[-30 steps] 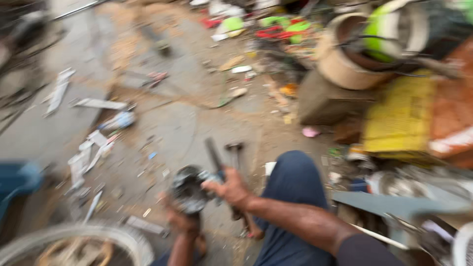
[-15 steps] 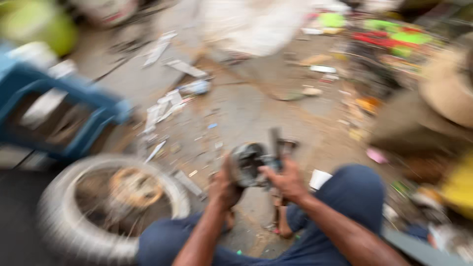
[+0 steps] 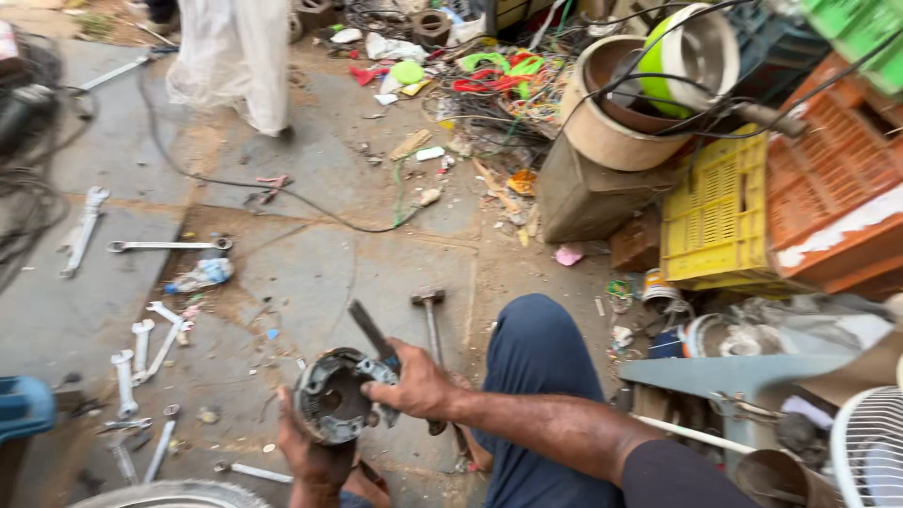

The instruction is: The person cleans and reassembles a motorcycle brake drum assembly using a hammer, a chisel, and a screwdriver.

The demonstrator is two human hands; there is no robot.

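My left hand (image 3: 310, 456) grips a round grey metal drum-shaped part (image 3: 334, 395) from below, its open face turned up toward me. My right hand (image 3: 419, 388) rests on the part's right rim and holds a dark flat metal bar (image 3: 370, 331) that sticks up and to the left. A hammer (image 3: 431, 325) lies on the concrete just beyond my right hand, head away from me. My knee in dark blue trousers (image 3: 536, 367) is at the right of the hands.
Several spanners (image 3: 141, 348) lie scattered on the concrete at left, with a long one (image 3: 165, 246) farther off. A tyre edge (image 3: 169, 494) shows at the bottom left. Yellow (image 3: 715, 216) and orange (image 3: 837, 179) crates, cables and clutter fill the right. A person in pale trousers (image 3: 235, 56) stands at the top.
The view has swung back to the right and steadied from blur. Both hands stay on the round metal part and the bar.
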